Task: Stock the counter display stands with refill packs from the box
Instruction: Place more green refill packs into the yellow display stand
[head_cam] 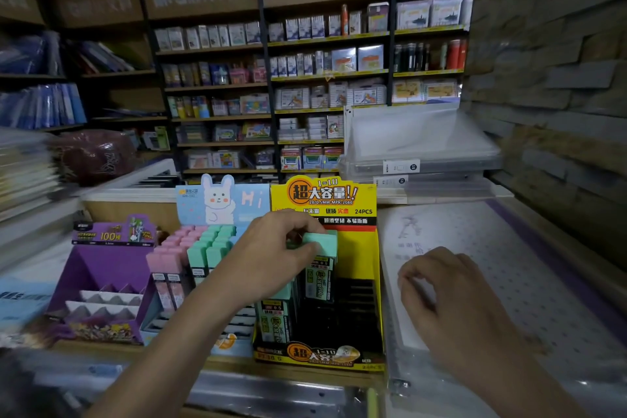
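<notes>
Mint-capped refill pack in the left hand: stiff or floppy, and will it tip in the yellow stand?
Probably stiff: the refill pack shows straight edges while pinched by the left hand. Likely light, since a pinch alone holds it. Tall and narrow, it may tip if set loosely in the yellow stand.

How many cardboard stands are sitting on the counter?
3. The purple stand is on the left, the bunny stand in the middle, the yellow stand on the right, behind the left hand gripping a mint pack. More may hide past the blurry left edge.
</notes>
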`<state>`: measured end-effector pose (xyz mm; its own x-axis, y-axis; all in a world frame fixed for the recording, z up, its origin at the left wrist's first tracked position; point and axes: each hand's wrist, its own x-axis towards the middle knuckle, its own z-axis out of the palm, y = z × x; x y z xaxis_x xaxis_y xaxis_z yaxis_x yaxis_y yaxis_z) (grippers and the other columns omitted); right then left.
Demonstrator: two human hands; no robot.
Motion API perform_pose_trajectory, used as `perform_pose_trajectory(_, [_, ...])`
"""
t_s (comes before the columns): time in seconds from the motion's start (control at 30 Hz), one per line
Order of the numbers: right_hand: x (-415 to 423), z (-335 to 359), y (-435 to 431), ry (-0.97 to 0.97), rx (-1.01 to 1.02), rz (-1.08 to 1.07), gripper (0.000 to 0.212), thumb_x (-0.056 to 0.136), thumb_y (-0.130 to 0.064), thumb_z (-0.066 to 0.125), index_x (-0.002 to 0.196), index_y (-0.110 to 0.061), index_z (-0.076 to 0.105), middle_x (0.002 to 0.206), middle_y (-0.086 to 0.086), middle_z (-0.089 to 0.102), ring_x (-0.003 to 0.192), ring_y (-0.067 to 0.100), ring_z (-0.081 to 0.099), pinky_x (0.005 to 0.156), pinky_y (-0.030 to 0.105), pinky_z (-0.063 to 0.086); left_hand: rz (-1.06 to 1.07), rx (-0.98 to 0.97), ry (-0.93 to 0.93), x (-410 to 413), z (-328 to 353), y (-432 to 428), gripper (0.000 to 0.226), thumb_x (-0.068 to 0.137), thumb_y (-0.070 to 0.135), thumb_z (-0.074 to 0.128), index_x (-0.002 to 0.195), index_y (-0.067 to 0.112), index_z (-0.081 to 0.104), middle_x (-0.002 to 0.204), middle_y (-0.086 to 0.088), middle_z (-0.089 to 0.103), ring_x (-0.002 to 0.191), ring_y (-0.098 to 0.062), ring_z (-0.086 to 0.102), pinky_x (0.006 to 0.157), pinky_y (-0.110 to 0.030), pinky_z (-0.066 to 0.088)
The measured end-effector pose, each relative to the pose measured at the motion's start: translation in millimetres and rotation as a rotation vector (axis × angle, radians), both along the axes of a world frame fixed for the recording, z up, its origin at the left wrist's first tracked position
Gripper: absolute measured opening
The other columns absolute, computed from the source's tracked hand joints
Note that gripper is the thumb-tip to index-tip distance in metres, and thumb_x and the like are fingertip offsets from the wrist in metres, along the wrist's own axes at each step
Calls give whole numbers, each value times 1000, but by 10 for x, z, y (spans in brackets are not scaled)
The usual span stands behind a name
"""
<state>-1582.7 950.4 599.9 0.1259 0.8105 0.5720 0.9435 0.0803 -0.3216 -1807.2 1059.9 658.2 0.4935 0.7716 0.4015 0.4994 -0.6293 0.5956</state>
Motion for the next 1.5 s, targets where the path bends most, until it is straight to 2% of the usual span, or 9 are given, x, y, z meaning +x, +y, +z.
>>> perform_pose_trajectory(0.13, [5,-10,0,12,7,6,7,88,-29,56,83,-28,61,86,-12,54,84,12,49,75,29,46,-20,-27,29,-27,36,-11,9,93,22,71,91,30,73,83,12,68,80,-5,63,75,-29,51])
perform_pose_trajectory(0.43, [-3,9,-15,23,-18,15,14,89,-35,48,86,-30,60,89,-13,52,88,10,46,78,27,42,-9,31,76,-59,36,-28,12,93,19,71,89,31,70,85,17,65,84,1,58,73,-23,44])
perform_pose_trajectory(0.6, [-7,14,-21,26,-22,13,14,89,-35,48,86,-30,61,90,-13,52,88,10,46,79,27,42,-13,63,107,-86,19,-40,13,92,21,71,88,33,70,83,17,65,85,-1,58,77,-31,49])
perform_pose_trajectory(0.77, [-11,17,-26,18,-18,9,8,91,-30,54,86,-28,61,89,-12,53,87,11,46,78,26,40,18,120,109,-53,6,-33,19,91,23,73,87,41,69,88,16,61,85,-1,58,75,-26,46])
perform_pose_trajectory(0.87, [-16,16,-30,9,-20,2,10,90,-31,52,87,-28,61,89,-12,54,87,11,46,78,25,39,41,156,89,-19,-10,-23,15,90,20,74,98,33,75,91,15,60,84,-2,58,80,-29,51])
perform_pose_trajectory(0.93, [-16,15,-29,14,-13,2,9,89,-30,54,86,-27,63,89,-11,55,87,12,47,79,27,42,34,152,64,-2,-14,-20,15,90,20,75,99,31,77,91,14,64,83,-3,60,82,-34,53])
perform_pose_trajectory(1.13, [-12,6,-20,8,-25,2,10,90,-32,53,88,-28,62,90,-12,55,88,10,47,79,23,41,60,251,133,25,-7,-52,19,89,21,76,104,31,71,91,12,64,84,-6,59,77,-35,52])
perform_pose_trajectory(1.23, [-18,5,-23,3,-19,1,10,90,-31,53,88,-27,62,90,-11,56,88,11,48,78,23,41,94,285,196,-3,23,-44,15,90,21,73,103,29,71,92,10,62,88,-11,58,79,-36,50])
perform_pose_trajectory(1.5, [-35,-3,-27,-3,27,-6,5,86,-23,61,81,-24,62,83,-9,57,80,14,51,73,26,43,103,264,225,-30,-36,-66,15,95,26,69,108,28,75,104,12,65,102,-10,59,88,-38,53])
